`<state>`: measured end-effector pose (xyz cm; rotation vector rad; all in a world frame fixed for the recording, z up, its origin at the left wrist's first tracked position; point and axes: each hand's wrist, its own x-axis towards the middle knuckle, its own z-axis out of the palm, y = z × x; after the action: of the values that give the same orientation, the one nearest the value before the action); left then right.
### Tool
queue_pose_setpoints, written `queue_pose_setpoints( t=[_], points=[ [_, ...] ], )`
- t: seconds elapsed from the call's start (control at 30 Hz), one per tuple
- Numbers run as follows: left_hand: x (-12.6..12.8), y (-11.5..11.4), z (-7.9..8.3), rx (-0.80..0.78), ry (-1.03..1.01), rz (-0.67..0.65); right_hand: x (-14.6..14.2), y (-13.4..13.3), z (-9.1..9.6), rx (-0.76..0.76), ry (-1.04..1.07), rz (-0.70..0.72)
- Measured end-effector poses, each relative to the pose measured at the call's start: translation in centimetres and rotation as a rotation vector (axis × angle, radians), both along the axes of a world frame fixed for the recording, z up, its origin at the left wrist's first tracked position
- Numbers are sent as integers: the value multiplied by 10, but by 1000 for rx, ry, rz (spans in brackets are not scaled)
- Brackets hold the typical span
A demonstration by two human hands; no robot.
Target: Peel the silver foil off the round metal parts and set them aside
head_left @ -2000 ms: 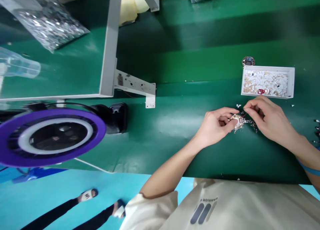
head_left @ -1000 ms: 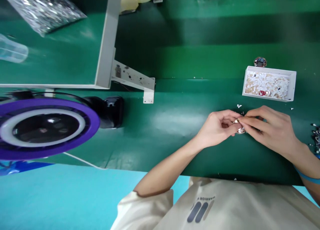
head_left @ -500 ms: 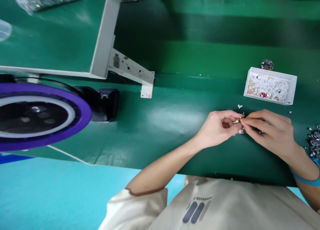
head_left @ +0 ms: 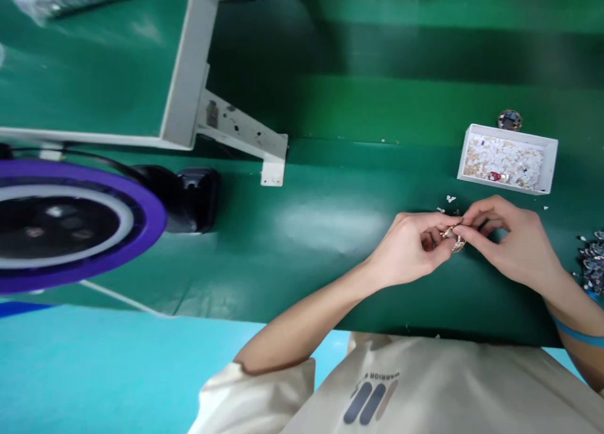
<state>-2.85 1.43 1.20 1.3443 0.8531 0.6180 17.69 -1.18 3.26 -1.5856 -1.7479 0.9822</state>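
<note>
My left hand (head_left: pixel 413 248) and my right hand (head_left: pixel 512 242) meet above the green table (head_left: pixel 330 226), both pinched on one small round metallic part (head_left: pixel 453 239) with thin leads. The left fingers curl round it from the left. The right thumb and forefinger grip it from the right. Most of the part is hidden between the fingertips.
A white tray (head_left: pixel 507 158) of small pale chips stands beyond my hands, a small round part (head_left: pixel 509 118) behind it. Loose metal bits (head_left: pixel 592 261) lie at the right edge. A purple ring fan (head_left: pixel 70 223) and a white frame bracket (head_left: pixel 226 129) stand at the left.
The round part lay face-up under my fingers two seconds ago; now both hands have closed on it and lifted it slightly. The view has drifted a little.
</note>
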Motion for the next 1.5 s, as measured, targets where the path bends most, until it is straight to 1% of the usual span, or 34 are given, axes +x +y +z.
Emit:
queue_pose_setpoints(
  t=[0.1, 0.17, 0.23, 0.27, 0.3, 0.37, 0.4, 0.43, 0.47, 0.53, 0.57, 0.63, 0.7, 0.8, 0.87, 0.93, 1.0, 1.07, 1.1, 1.17, 1.2, 1.27, 1.3, 1.4, 1.5],
  points=[
    [-4, 1, 6, -9, -20, -25, 1, 4, 8, -102, 155, 61],
    [-7, 4, 9, -6, -46, -65, 11, 9, 19, -174, 191, 183],
    [-10, 8, 9, 37, -52, -70, 30, 10, 35, -209, 106, 302],
    [-11, 10, 9, 62, -53, -58, 43, 8, 44, -198, 26, 311],
    [-11, 12, 8, 75, -61, -40, 57, 4, 51, -161, -65, 241],
    [-12, 15, 7, 61, -101, -9, 89, -12, 61, -28, -320, -43],
    [-12, 15, 6, 37, -124, 4, 106, -22, 63, 3, -453, -149],
    [-12, 15, 6, 9, -142, 17, 122, -33, 61, 43, -556, -195],
    [-11, 14, 6, -20, -151, 27, 137, -44, 57, 79, -646, -209],
    [-9, 12, 6, -72, -157, 43, 159, -61, 44, 76, -764, -174],
    [-8, 11, 6, -103, -166, 46, 165, -67, 37, 86, -793, -174],
    [-5, 8, 6, -174, -201, 43, 170, -74, 24, 81, -797, -148],
    [-4, 6, 6, -231, -241, 23, 167, -74, 17, 76, -776, -124],
    [-3, 6, 7, -236, -253, -11, 163, -70, 20, 89, -757, -132],
    [-4, 7, 7, -211, -228, -32, 162, -68, 26, 91, -722, -189],
    [-4, 7, 7, -166, -187, -44, 159, -67, 32, 80, -635, -254],
    [-3, 6, 7, -83, -140, -48, 146, -65, 35, 45, -479, -270],
    [1, 2, 7, 35, -101, -49, 125, -60, 35, -12, -251, -226],
    [3, 0, 6, 101, -86, -51, 111, -56, 34, -57, -118, -182],
    [8, -5, 4, 240, -57, -51, 84, -46, 29, -183, 93, -2],
    [11, -8, 2, 313, -43, -45, 72, -40, 25, -277, 169, 96],
    [15, -13, -4, 458, -29, -27, 53, -30, 19, -416, 291, 226],
    [17, -15, -7, 527, -28, -11, 47, -26, 16, -466, 337, 265],
    [17, -17, -15, 687, -22, 46, 40, -20, 9, -546, 436, 297],
    [16, -15, -17, 761, -22, 85, 40, -20, 5, -540, 469, 218]
  ],
)
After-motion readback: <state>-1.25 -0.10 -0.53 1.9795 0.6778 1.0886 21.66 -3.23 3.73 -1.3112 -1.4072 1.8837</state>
